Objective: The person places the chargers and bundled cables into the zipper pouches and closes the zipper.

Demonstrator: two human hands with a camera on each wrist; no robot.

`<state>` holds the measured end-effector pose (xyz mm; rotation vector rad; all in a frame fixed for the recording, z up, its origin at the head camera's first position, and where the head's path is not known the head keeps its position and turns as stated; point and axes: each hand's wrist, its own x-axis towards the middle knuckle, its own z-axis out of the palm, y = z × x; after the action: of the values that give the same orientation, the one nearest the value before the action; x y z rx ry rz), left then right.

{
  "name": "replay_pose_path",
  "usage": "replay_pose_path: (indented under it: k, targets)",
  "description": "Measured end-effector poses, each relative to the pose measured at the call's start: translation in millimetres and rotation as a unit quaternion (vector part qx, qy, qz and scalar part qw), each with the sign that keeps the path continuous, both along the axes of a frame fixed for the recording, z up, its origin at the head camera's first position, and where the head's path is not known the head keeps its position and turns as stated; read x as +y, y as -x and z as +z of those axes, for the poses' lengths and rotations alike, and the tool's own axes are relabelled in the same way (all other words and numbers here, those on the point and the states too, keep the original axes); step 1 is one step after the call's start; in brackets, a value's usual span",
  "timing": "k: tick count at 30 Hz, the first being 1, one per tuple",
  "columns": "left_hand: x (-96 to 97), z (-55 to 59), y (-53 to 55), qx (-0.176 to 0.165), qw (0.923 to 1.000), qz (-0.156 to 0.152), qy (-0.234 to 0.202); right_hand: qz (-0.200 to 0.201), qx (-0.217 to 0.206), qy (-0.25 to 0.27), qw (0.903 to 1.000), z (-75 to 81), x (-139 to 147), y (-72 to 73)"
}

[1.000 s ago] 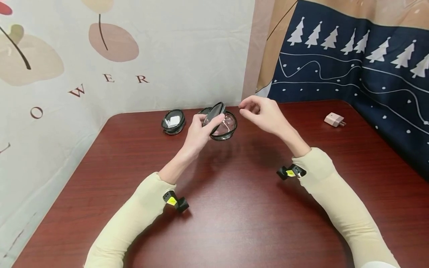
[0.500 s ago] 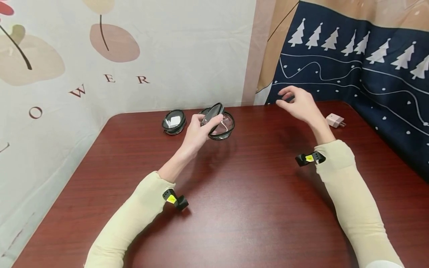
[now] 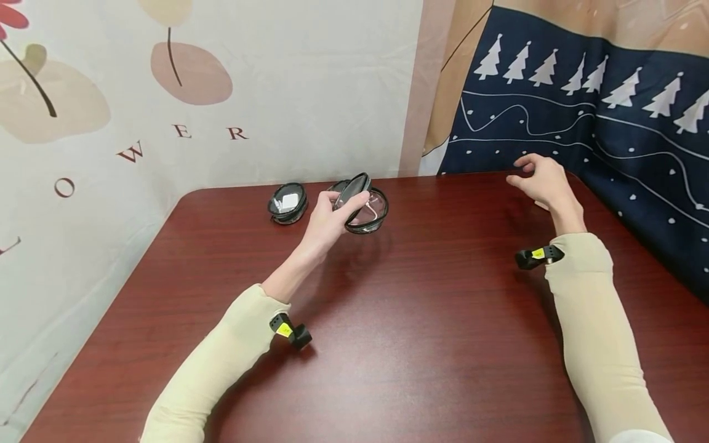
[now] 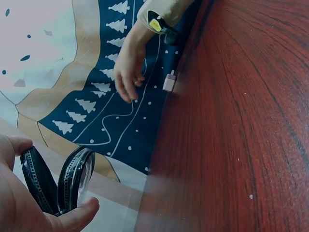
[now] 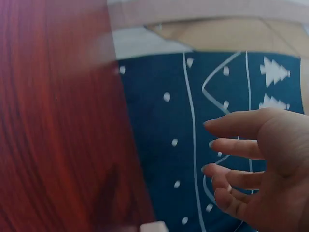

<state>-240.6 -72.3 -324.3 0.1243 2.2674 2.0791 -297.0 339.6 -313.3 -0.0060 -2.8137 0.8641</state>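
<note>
My left hand [image 3: 324, 224] grips a small round zip case [image 3: 376, 212] with black edging and a clear side. The case is spread apart, its two halves forming a V in the left wrist view, and a thin white strand shows at its clear side. My right hand [image 3: 548, 184] hovers at the table's far right, holding nothing, its fingers loosely bent in the right wrist view. Close by it lies a white charger plug [image 4: 169, 82], mostly hidden behind that hand in the head view; only its corner shows in the right wrist view.
A second round black-rimmed case [image 3: 288, 203], with something white inside, sits on the table [image 3: 410, 320] left of the held one. A dark rim behind my left fingers is partly hidden. Printed curtains [image 3: 321, 92] hang along the back and right edges.
My right hand has moved away from the held case, to the right, and now covers most of the charger plug in the head view. My left hand and its case stay nearly still.
</note>
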Motion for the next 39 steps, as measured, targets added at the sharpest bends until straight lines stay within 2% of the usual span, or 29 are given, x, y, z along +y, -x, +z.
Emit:
replay_pose_path:
  k: [2, 9, 14, 18, 22, 31, 34, 39]
  targets:
    - [1.6, -0.9, 0.2, 0.0, 1.0, -0.002, -0.007, -0.004, -0.015, -0.005, 0.9999, -3.7, 9.0, -1.2]
    - [3.4, -4.3, 0.4, -0.001, 0.9998, -0.003, 0.019, -0.029, -0.045, -0.027, 0.9982, -17.1, 38.1, -1.7]
    - [3.2, -4.7, 0.2, -0.001, 0.9998, -0.004, 0.021, -0.046, -0.063, -0.045, 0.996, -29.0, 55.8, -4.4]
    - [3.1, -5.7, -0.5, -0.004, 0.9996, -0.003, 0.029, -0.051, -0.083, -0.056, 0.9937, -37.5, 64.4, -5.9]
    - [3.3, -6.2, -1.0, -0.008, 0.9997, -0.006, 0.024, -0.075, -0.097, -0.04, 0.9917, -41.9, 67.2, -8.2]
    - [1.8, -4.0, 0.0, -0.006, 0.9998, -0.005, 0.018, -0.158, -0.144, 0.016, 0.9767, -37.6, 63.9, -17.2]
    - [1.0, -3.9, 0.5, -0.003, 0.9996, -0.003, 0.027, -0.174, -0.133, 0.032, 0.9752, -34.4, 59.4, -17.3]
    - [0.7, -4.6, 0.9, -0.004, 0.9995, -0.003, 0.033, -0.179, -0.094, 0.033, 0.9788, -24.9, 47.0, -12.3]
